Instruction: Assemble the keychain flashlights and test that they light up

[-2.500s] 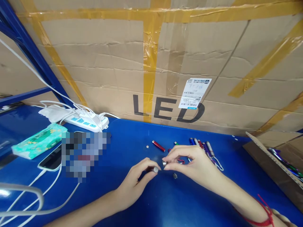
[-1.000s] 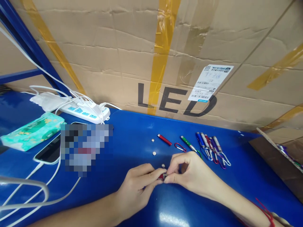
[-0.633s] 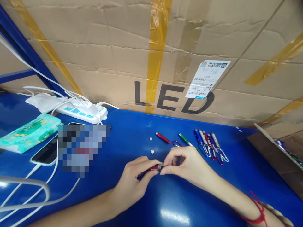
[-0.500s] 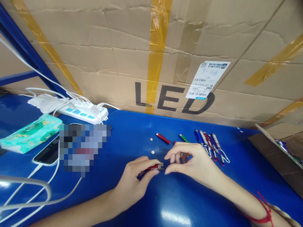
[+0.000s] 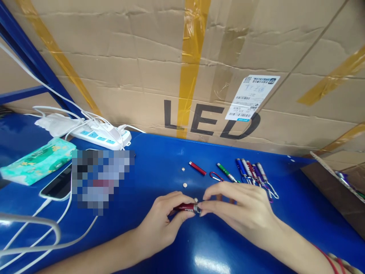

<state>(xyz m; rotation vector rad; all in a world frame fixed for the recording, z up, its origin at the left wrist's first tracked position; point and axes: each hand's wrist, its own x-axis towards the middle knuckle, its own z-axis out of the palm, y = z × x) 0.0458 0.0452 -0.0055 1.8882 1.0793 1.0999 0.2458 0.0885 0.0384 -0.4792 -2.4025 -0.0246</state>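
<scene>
Carton (image 5: 142,64) w/ blk "LED" (image 5: 205,120), wht label (image 5: 252,98), red tube (image 5: 184,207) in L fingers (image 5: 179,198)

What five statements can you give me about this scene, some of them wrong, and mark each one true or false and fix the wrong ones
1. The left hand holds a dark red tube. True.
2. The right hand rests on the tissue pack. False: the right hand is at one end of the dark red tube.
3. A white cable is plugged into the phone. True.
4. The box reads FAN. False: the box reads LED.
5. A red clip lies between the loose red tube and the green tube. True.
</scene>
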